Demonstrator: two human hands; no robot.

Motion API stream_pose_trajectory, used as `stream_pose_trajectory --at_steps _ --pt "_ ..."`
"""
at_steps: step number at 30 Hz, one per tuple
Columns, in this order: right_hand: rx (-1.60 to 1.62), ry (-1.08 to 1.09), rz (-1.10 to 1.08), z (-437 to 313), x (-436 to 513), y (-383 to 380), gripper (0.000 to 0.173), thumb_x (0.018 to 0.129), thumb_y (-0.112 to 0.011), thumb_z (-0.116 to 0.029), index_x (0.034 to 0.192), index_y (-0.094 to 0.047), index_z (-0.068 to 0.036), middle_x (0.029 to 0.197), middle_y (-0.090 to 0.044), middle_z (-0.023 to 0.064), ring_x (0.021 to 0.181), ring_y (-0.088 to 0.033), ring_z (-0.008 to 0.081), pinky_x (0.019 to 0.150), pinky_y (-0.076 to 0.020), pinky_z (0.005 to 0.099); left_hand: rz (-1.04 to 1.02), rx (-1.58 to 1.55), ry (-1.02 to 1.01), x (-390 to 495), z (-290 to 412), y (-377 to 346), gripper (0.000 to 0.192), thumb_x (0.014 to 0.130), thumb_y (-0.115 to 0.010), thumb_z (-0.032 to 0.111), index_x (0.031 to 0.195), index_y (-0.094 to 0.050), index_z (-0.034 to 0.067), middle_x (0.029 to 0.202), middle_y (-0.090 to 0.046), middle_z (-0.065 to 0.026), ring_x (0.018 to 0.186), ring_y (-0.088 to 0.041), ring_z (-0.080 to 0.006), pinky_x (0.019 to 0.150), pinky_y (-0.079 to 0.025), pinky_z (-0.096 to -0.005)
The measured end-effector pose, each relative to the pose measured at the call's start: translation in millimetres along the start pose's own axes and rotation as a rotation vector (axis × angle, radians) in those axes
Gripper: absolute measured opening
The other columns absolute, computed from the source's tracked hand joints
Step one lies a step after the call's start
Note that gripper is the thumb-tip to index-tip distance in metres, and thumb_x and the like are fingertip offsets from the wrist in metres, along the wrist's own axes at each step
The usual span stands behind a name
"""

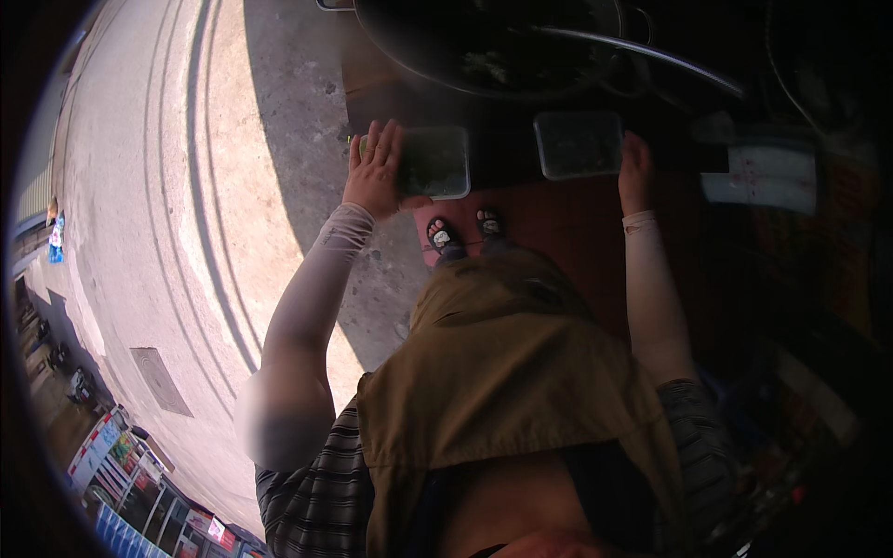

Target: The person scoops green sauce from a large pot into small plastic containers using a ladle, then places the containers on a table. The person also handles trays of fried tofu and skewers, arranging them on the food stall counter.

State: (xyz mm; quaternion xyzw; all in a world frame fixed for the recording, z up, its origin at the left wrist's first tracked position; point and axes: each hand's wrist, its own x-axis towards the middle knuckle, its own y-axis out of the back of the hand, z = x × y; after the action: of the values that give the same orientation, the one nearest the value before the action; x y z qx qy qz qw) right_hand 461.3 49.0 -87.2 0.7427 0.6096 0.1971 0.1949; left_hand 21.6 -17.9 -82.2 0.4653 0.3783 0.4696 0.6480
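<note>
Before me are two clear plastic food containers. My left hand [377, 167] lies palm down across the left end of the left container [438, 164], which has greenish contents. Its fingers reach over the far edge and its thumb lies along the near edge, gripping the box. My right hand [635, 171] touches the right edge of the right container [579, 146], whose contents look dark. The thumb of that hand is hidden, and shadow hides how firmly it holds.
Beyond the containers stands a large round metal pot [432, 80] with leafy green pieces [486, 66] inside. A long metal handle [649, 52] slants across its rim. A whitish packet [760, 179] lies at right, mostly in shadow. Sunlit concrete [125, 244] is on the left.
</note>
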Motion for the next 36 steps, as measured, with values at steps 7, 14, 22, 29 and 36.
stream_pose_trajectory --at_steps 7,14,22,29,36 --pt "-0.137 0.001 -0.239 57 78 7 0.045 0.098 -0.044 -0.032 0.13 -0.05 -0.001 0.134 -0.051 0.0172 0.124 -0.048 0.0306 0.104 -0.0357 0.0369 0.111 -0.25 0.058 11 62 8 0.103 0.068 -0.073 0.055 0.143 -0.027 0.0 0.144 -0.03 -0.0227 0.135 -0.028 -0.0377 0.11 -0.026 -0.0457" --pt "0.391 -0.457 -0.371 62 90 -8 0.064 0.092 -0.054 -0.046 0.139 -0.043 -0.003 0.144 -0.042 0.0112 0.132 -0.038 0.0206 0.108 -0.0272 0.0327 0.079 -1.555 0.657 122 173 -89 0.047 0.087 -0.066 0.034 0.118 -0.057 0.0 0.104 -0.063 -0.0125 0.094 -0.061 -0.0229 0.078 -0.052 -0.0359" --pt "0.207 -0.445 -0.407 45 82 -1 0.07 0.094 -0.046 -0.053 0.141 -0.038 -0.001 0.147 -0.036 0.0142 0.136 -0.033 0.0244 0.111 -0.0237 0.0318 0.179 -1.862 0.589 152 175 -127 0.031 0.093 -0.057 0.023 0.117 -0.056 0.003 0.105 -0.062 -0.0076 0.092 -0.061 -0.0184 0.08 -0.052 -0.0314" --pt "0.175 -0.358 -0.407 46 77 -8 0.055 0.1 -0.035 -0.042 0.137 -0.044 -0.002 0.141 -0.044 0.0168 0.134 -0.038 0.0281 0.111 -0.0266 0.0327 0.262 -1.584 0.395 149 158 -172 0.035 0.085 -0.055 0.012 0.119 -0.058 0.007 0.116 -0.06 -0.0178 0.11 -0.056 -0.0343 0.095 -0.046 -0.0383" --pt "0.302 -0.378 -0.41 55 84 -16 0.056 0.1 -0.037 -0.043 0.137 -0.044 -0.002 0.14 -0.045 0.0132 0.129 -0.043 0.0255 0.108 -0.0301 0.0334 0.309 -1.234 0.567 144 193 -108 0.044 0.092 -0.055 0.03 0.124 -0.053 0.0 0.122 -0.057 -0.0182 0.115 -0.054 -0.03 0.097 -0.042 -0.0346"
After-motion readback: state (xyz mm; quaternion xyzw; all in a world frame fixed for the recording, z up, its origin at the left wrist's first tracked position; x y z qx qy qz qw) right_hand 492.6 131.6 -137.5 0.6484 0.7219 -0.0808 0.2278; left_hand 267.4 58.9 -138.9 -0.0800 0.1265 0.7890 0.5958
